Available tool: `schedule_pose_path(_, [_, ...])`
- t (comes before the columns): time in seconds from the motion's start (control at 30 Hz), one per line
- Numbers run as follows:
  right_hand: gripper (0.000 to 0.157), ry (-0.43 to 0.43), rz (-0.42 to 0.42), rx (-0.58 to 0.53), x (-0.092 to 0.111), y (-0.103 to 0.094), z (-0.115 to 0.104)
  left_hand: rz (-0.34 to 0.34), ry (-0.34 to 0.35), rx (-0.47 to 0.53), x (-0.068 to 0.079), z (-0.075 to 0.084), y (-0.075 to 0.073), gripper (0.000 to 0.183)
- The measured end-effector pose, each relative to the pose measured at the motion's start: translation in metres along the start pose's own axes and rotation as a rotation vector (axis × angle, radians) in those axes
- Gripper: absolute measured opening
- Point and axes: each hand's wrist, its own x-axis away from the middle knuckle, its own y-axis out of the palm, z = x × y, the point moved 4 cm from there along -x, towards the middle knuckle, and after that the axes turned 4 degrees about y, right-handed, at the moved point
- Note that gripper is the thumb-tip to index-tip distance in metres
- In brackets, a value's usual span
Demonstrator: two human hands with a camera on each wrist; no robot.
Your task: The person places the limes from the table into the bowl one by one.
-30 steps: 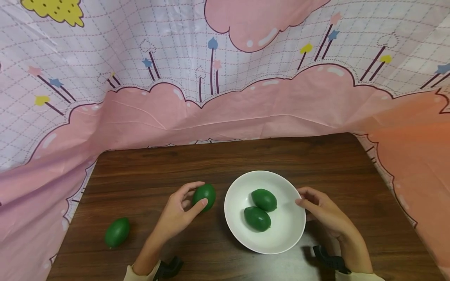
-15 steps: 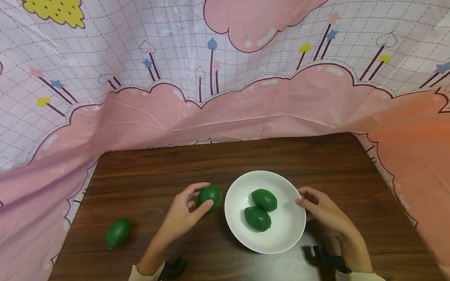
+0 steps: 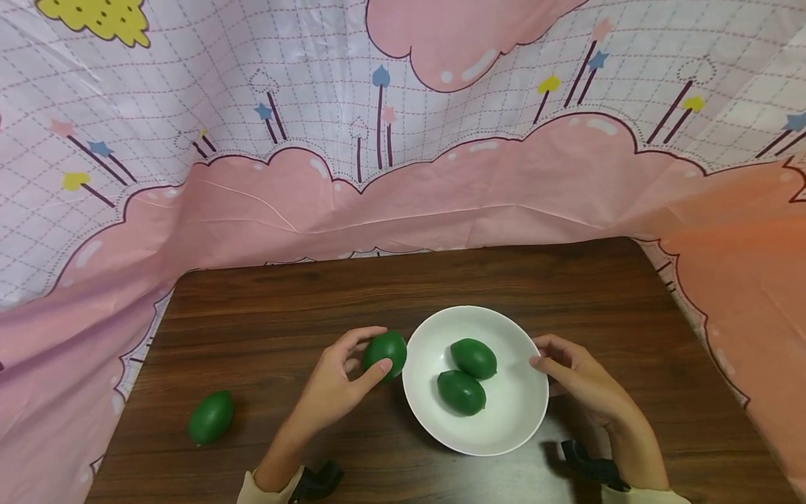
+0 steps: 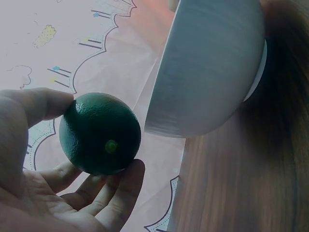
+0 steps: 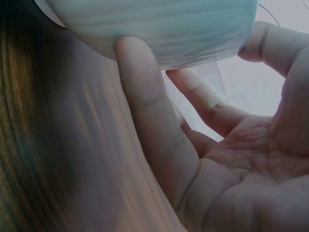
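Observation:
My left hand [image 3: 334, 385] holds a green lime [image 3: 385, 351] between thumb and fingers, just off the left rim of a white bowl [image 3: 513, 413]. In the left wrist view that lime [image 4: 99, 135] is raised off the table beside the bowl's outer wall [image 4: 203, 72]. My right hand [image 3: 585, 381] grips the bowl's right rim, thumb at the edge and fingers against the outside. Two limes, an upper one [image 3: 474, 358] and a lower one [image 3: 461, 393], lie inside the bowl. Another lime [image 3: 211, 417] lies on the table at the left.
The dark wooden table [image 3: 302, 294] is bordered at the back and sides by a pink and white patterned cloth [image 3: 403, 203]. Black straps [image 3: 592, 465] sit on both wrists.
My left hand has moved steadily right with its lime, up to the bowl's left rim. My right hand, the bowl and the other limes have stayed in place.

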Motion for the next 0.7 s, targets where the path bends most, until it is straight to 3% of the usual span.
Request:
schedule_pose_path(0.27, [0.043, 0.006, 0.002, -0.004, 0.001, 0.001, 0.000, -0.015, -0.020, 0.030, -0.001, 0.003, 0.007, 0.046])
schedule_pose_path(0.7, [0.045, 0.015, 0.003, -0.005, 0.001, 0.001, -0.001, -0.012, 0.009, 0.023, -0.006, 0.012, 0.017, 0.049])
